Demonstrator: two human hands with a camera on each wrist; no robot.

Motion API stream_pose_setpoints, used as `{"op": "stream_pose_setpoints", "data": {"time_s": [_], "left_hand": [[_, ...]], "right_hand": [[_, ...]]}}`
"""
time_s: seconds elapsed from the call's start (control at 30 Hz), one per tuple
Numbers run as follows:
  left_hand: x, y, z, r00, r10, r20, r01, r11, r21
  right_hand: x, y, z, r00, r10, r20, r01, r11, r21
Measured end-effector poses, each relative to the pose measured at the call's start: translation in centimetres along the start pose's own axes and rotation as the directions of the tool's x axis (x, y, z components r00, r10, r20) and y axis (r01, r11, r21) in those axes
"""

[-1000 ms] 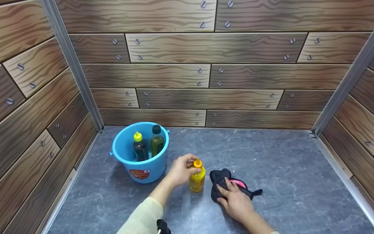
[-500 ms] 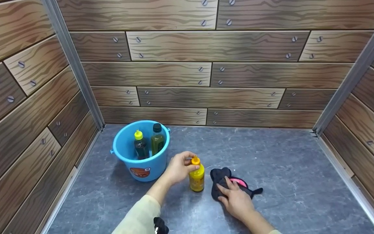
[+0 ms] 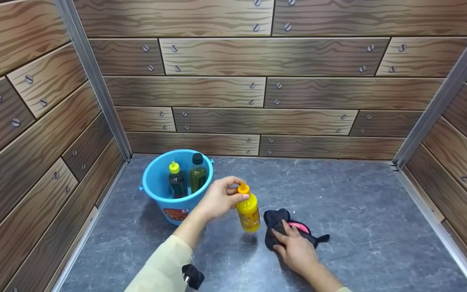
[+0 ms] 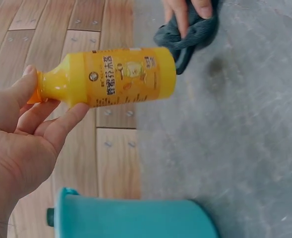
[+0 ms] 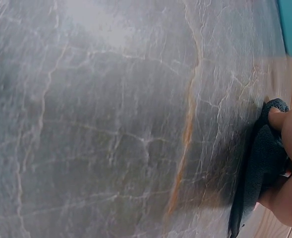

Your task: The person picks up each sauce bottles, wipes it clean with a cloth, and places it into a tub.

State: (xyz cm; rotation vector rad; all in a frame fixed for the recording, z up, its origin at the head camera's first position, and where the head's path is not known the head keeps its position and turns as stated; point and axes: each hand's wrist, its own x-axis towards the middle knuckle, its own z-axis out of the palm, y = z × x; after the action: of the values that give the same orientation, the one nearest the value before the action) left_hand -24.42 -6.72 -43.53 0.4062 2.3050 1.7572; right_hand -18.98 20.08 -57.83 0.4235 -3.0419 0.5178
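The left hand (image 3: 217, 197) pinches the orange cap end of a small yellow plastic bottle (image 3: 249, 210), holding it tilted, clear of the grey marbled floor (image 3: 359, 219), just beside the round blue plastic bucket (image 3: 156, 190). That bucket holds two dark bottles (image 3: 187, 178). The right hand (image 3: 296, 251) rests with straight fingers on a crumpled dark cloth with a pink patch (image 3: 276, 221), pressing it to the floor.

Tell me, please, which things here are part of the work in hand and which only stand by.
In hand:
- yellow bottle, pinched at its orange cap by the left hand, lifted and tilted
- dark cloth, under the right hand

Standing by:
- blue bucket
- two dark bottles inside it
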Motion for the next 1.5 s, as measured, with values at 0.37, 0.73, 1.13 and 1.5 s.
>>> {"op": "stream_pose_setpoints", "data": {"time_s": [0.37,0.73,1.13,1.5], "left_hand": [[-0.9,4.3,-4.4,0.996,0.085,-0.036,-0.088,0.993,-0.081],[-2.4,7.2,-11.0,0.982,0.100,-0.160,-0.126,0.979,-0.161],[-3.8,5.0,-16.1,0.946,0.011,-0.325,-0.032,0.998,-0.060],[-2.8,2.4,-16.6,0.919,-0.066,-0.389,0.059,0.998,-0.031]], "right_hand": [[-0.5,0.1,0.1,0.995,-0.049,-0.089,0.050,0.999,0.007],[-0.5,0.3,0.3,0.996,-0.041,-0.075,0.043,0.999,0.020],[-0.7,0.2,0.5,0.999,-0.022,-0.024,0.024,0.998,0.053],[-0.3,0.3,0.1,0.999,-0.020,-0.029,0.022,0.998,0.057]]}}
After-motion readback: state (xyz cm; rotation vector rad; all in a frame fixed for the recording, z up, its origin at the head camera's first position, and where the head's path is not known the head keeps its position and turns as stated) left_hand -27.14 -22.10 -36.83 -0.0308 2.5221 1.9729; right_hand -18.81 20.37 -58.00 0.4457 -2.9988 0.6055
